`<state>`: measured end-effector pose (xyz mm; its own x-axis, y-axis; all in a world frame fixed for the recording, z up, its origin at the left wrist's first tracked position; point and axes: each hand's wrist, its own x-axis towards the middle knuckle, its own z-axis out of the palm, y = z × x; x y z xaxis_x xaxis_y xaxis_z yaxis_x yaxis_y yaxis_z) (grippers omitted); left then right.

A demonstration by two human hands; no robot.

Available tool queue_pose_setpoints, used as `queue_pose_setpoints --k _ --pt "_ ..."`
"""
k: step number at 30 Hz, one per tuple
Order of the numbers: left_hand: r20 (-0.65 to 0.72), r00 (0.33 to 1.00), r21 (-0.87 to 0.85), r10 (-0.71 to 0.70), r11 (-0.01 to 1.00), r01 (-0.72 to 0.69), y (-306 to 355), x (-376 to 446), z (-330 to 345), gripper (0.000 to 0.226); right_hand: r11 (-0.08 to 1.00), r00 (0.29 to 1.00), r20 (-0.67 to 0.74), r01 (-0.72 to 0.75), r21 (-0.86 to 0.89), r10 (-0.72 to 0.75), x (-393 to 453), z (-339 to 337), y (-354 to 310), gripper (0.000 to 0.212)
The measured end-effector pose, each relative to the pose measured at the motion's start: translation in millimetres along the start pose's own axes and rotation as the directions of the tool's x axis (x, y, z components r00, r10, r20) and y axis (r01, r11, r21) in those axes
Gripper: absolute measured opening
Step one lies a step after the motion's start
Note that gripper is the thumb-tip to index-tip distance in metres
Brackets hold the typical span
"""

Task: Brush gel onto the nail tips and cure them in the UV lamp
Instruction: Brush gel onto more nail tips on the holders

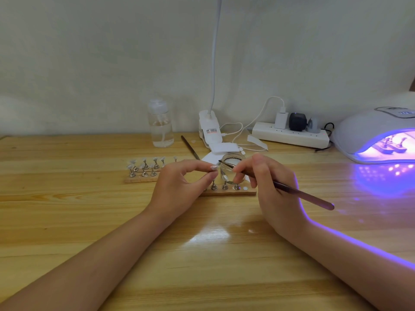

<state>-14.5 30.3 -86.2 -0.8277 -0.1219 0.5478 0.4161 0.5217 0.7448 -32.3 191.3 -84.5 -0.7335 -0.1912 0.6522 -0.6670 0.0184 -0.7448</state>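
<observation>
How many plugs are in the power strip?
3: a white charger at the left, a black adapter in the middle, a grey plug at the right. None looks hidden.

At the centre back of the frame we see a clear pump bottle (160,124) standing on the wooden table (67,198), liquid filling its lower part. Just right of it a white clip lamp (210,129) lies against the wall, its neck rising out of the top edge. Further right, a white power strip (290,136) holds a white charger (281,120) and a black adapter (297,121).
</observation>
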Motion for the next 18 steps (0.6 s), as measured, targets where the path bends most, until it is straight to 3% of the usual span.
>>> queue_pose_setpoints --k 10,18 --pt "-0.003 0.997 0.035 0.079 0.996 -0.078 1.2 -0.3 1.3 0.030 0.998 0.997 0.076 0.000 -0.067 0.005 -1.1 0.5 -0.7 0.033" --pt "0.021 0.996 0.030 0.088 0.996 -0.089 0.7 0.8 0.5 0.025 0.998 1.000 -0.012 0.004 0.060 -0.004 -0.6 0.0 0.4 0.039"
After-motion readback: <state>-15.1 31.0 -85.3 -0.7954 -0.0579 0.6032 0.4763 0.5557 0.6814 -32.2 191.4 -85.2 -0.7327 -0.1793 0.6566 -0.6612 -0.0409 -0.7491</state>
